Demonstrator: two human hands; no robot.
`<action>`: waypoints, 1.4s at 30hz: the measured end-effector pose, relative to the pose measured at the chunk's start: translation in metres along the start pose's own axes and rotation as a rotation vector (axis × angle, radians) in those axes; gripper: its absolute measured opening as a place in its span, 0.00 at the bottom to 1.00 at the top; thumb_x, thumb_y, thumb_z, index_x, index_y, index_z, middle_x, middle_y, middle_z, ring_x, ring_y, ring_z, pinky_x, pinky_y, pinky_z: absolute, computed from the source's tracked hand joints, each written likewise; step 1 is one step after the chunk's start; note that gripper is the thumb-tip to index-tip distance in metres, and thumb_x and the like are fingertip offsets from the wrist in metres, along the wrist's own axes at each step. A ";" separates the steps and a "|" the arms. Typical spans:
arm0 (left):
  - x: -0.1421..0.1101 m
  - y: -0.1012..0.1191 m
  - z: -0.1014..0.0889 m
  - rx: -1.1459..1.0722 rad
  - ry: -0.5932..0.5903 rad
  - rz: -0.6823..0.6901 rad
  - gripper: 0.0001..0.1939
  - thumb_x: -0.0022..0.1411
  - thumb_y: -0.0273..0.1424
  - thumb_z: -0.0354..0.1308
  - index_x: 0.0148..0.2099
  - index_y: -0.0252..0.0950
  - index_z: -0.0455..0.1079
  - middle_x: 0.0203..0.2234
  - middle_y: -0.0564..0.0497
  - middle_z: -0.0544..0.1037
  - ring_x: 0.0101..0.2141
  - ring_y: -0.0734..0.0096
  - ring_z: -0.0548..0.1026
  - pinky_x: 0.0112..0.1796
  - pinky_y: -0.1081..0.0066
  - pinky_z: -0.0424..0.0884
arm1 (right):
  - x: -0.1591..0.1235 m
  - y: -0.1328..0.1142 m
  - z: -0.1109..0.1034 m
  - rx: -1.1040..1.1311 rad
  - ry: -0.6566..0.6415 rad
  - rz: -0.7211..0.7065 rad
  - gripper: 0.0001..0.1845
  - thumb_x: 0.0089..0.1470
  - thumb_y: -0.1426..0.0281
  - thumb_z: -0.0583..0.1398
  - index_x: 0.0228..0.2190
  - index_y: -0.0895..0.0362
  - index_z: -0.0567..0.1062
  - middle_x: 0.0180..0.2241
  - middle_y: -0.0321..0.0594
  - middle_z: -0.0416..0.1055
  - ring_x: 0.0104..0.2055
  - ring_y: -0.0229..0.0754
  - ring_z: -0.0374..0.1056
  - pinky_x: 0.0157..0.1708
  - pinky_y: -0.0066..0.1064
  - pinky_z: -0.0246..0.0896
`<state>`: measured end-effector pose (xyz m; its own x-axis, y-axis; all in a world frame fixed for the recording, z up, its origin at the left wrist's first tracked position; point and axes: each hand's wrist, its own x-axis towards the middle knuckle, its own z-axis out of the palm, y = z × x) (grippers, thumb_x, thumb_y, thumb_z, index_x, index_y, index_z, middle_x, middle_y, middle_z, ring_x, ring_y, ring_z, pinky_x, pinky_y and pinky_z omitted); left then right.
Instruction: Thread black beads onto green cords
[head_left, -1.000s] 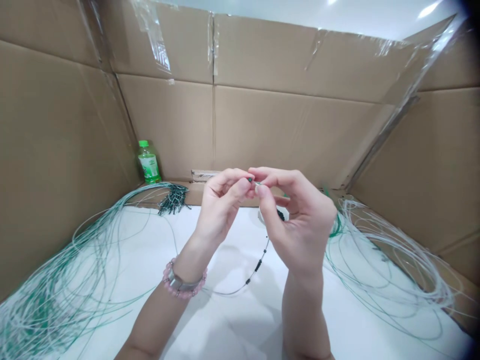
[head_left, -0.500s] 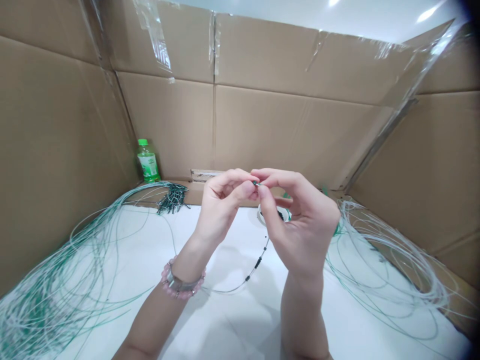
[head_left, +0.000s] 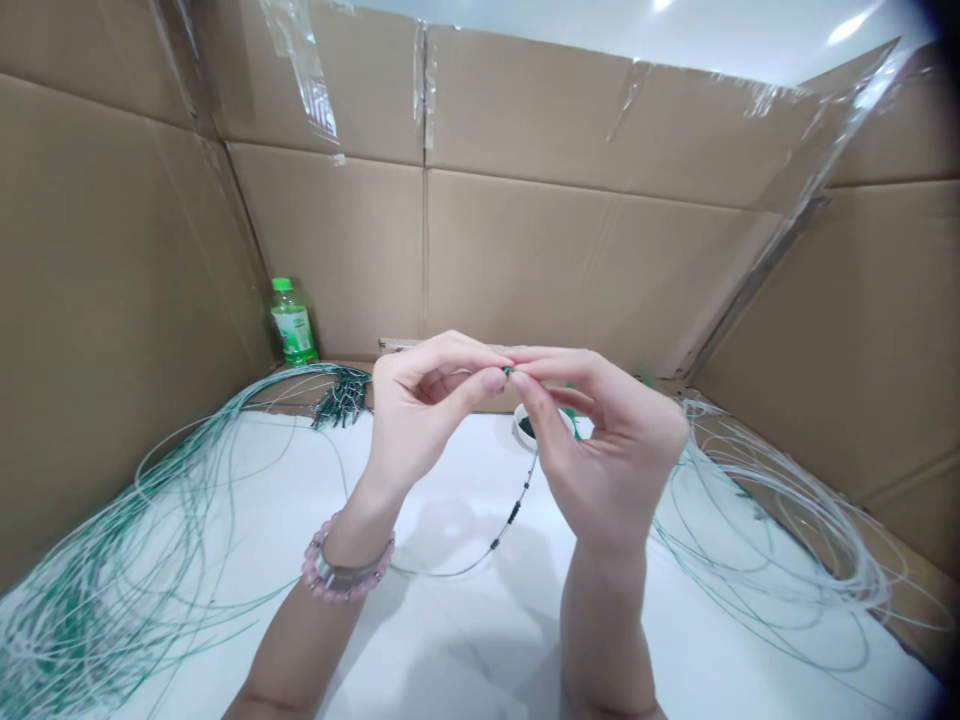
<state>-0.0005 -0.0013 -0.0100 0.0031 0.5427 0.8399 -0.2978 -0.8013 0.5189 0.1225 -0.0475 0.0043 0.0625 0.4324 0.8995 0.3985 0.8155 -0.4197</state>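
Note:
My left hand and my right hand meet in front of me, thumb and forefinger of each pinched together. Between the fingertips shows a small green piece, mostly covered, too small to make out its exact kind. Below, a thin cord with several small black pieces on it curves from near my left wrist up towards my right hand; its upper end is hidden. Partly behind my right hand stands a small white bowl with tiny dark bits inside.
Bundled green and white strands lie at the left, their dark ends gathered at the back. More loose strands spread at the right. A green bottle stands in the back left corner. Cardboard walls surround the white surface.
My left hand has shifted left and turned flatter, and the fingertips of both hands are closer together, covering more of the small green piece. More of the bowl's contents shows.

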 end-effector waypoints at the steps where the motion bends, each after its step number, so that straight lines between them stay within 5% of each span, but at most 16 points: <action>1: 0.000 0.001 0.000 0.005 0.001 0.005 0.07 0.54 0.24 0.63 0.34 0.40 0.78 0.28 0.52 0.79 0.29 0.79 0.76 0.28 0.82 0.73 | 0.000 0.000 -0.001 -0.013 0.006 0.001 0.08 0.50 0.78 0.62 0.29 0.53 0.75 0.31 0.32 0.77 0.33 0.36 0.73 0.31 0.26 0.72; 12: -0.001 0.005 0.005 -0.031 0.041 -0.038 0.04 0.58 0.26 0.60 0.33 0.38 0.76 0.25 0.54 0.78 0.25 0.82 0.76 0.26 0.86 0.73 | 0.000 0.003 0.006 0.054 0.077 -0.010 0.09 0.48 0.79 0.64 0.28 0.52 0.76 0.26 0.27 0.75 0.27 0.31 0.70 0.29 0.23 0.69; 18: 0.000 0.003 0.001 -0.091 -0.038 -0.141 0.03 0.57 0.29 0.61 0.34 0.39 0.76 0.27 0.54 0.78 0.23 0.82 0.74 0.23 0.83 0.71 | 0.001 0.004 0.006 0.041 0.080 -0.073 0.11 0.47 0.81 0.64 0.29 0.51 0.76 0.26 0.27 0.75 0.27 0.31 0.70 0.29 0.24 0.68; 25: -0.001 0.003 0.001 0.081 0.111 -0.038 0.04 0.56 0.31 0.62 0.31 0.36 0.75 0.23 0.54 0.75 0.20 0.82 0.70 0.22 0.82 0.69 | 0.002 -0.002 0.000 -0.083 0.044 -0.042 0.09 0.49 0.79 0.62 0.28 0.51 0.74 0.26 0.32 0.73 0.29 0.35 0.68 0.28 0.29 0.69; 42: -0.003 0.010 0.003 0.238 0.048 0.066 0.03 0.57 0.25 0.60 0.33 0.36 0.75 0.28 0.53 0.78 0.28 0.80 0.75 0.25 0.84 0.71 | 0.004 -0.001 -0.002 -0.132 -0.010 -0.090 0.08 0.50 0.80 0.60 0.27 0.56 0.74 0.26 0.34 0.70 0.28 0.31 0.65 0.28 0.23 0.68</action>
<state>-0.0003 -0.0118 -0.0069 -0.0559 0.4941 0.8676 -0.0627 -0.8690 0.4909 0.1246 -0.0476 0.0084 0.0125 0.3646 0.9311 0.5187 0.7937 -0.3177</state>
